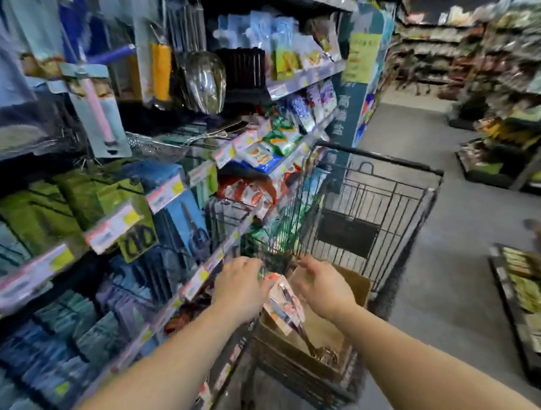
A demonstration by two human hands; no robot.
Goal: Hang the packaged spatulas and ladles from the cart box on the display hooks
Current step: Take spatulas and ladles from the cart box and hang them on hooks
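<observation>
Both hands reached over the box point(307, 340) at the cart's point(390, 202) near end. The left hand point(239, 287) held the top of a packaged ladle point(284, 303), its bowl down in the box. The right hand point(322, 284) hovered beside it, grip loosely curled, holding nothing.

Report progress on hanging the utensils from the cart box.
Done: metal ladles already hang on the upper display hooks. In hand: the left hand grips a carded utensil pack over the cardboard box; the right hand hovers beside it. Left: that pack is unhung, and something metallic remains in the box.
</observation>
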